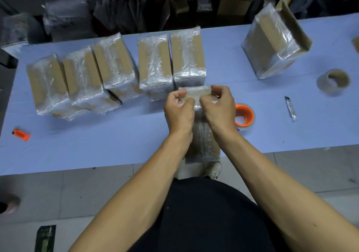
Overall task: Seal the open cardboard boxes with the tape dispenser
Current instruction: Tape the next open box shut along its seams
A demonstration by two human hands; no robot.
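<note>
A cardboard box point(202, 145) wrapped in clear tape lies at the table's front edge, under my forearms. Above its far end my left hand point(179, 112) and my right hand point(218, 108) each pinch an end of a strip of clear tape point(195, 93) stretched between them. An orange-cored tape roll point(245, 115) lies on the table just right of my right hand. Several taped boxes point(155, 65) stand in a row behind my hands. One more taped box point(272, 40) with an open flap stands at the far right.
A brown-cored tape roll point(335, 81) and a utility knife point(290, 108) lie on the blue table point(116, 139) to the right. An orange lighter-like item point(21, 134) lies at the left. Bags and cartons are stacked behind the table. Tiled floor lies below.
</note>
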